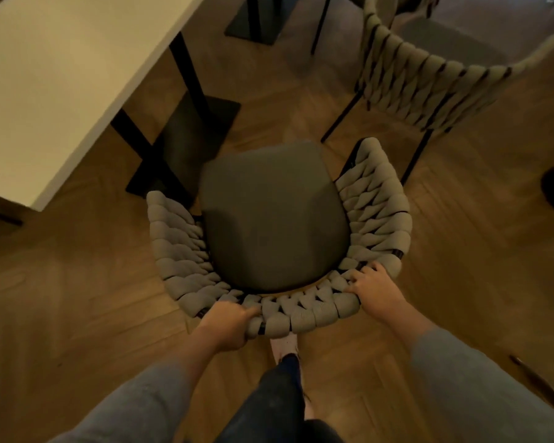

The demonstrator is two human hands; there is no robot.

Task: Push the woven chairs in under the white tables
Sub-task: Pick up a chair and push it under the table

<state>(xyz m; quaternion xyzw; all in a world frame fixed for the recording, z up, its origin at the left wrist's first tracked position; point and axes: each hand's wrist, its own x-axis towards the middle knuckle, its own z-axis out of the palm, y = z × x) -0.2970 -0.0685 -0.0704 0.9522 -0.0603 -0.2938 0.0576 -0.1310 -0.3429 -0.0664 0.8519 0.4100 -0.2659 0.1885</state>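
Note:
A grey woven chair (371, 199) with a dark seat cushion stands on the wooden floor right below me, its open front facing away from me. My left hand (227, 324) grips the woven back rim at its left rear. My right hand (376, 290) grips the same rim at its right rear. A white table (61, 68) fills the upper left, its near corner just left of the chair's left arm. The table's black post and flat base (189, 135) stand in front of the chair's seat.
A second woven chair (419, 87) on thin black legs stands at the upper right, close to the first chair's right arm. Another black table base (256, 17) sits at the top centre. My leg and shoe show below the chair. A dark shape lies at the right edge.

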